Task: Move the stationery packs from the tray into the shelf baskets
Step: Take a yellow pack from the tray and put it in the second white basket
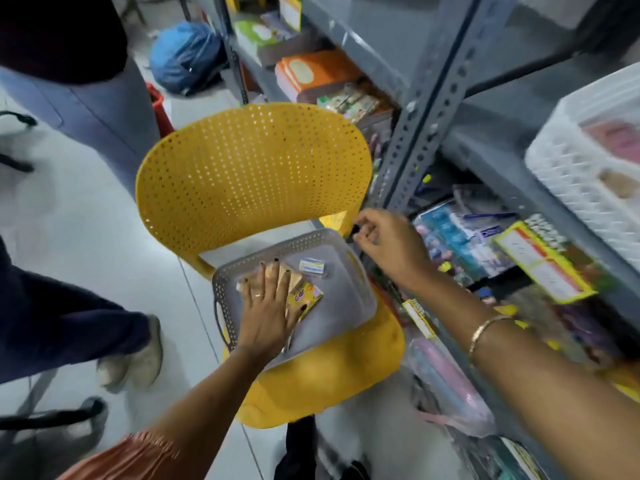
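Observation:
A grey perforated tray [349, 299] rests on the seat of a yellow chair [252, 168]. In it lie a yellow stationery pack [306, 296], a tan pack [294, 277] and a small white-and-blue pack [311, 265]. My left hand [268, 306] lies flat, fingers spread, over the tan pack, its thumb on the yellow pack. My right hand [388, 244] hovers by the tray's far right corner, next to the shelf, fingers loosely curled with nothing visible in them. A white basket [561, 161] stands on the shelf at the upper right.
A grey metal shelf upright [426, 109] rises right of the chair; the shelves [485, 244] hold several coloured packs and boxes. Other people's legs [69, 327] stand at the left. A blue bag [187, 55] lies on the floor behind the chair.

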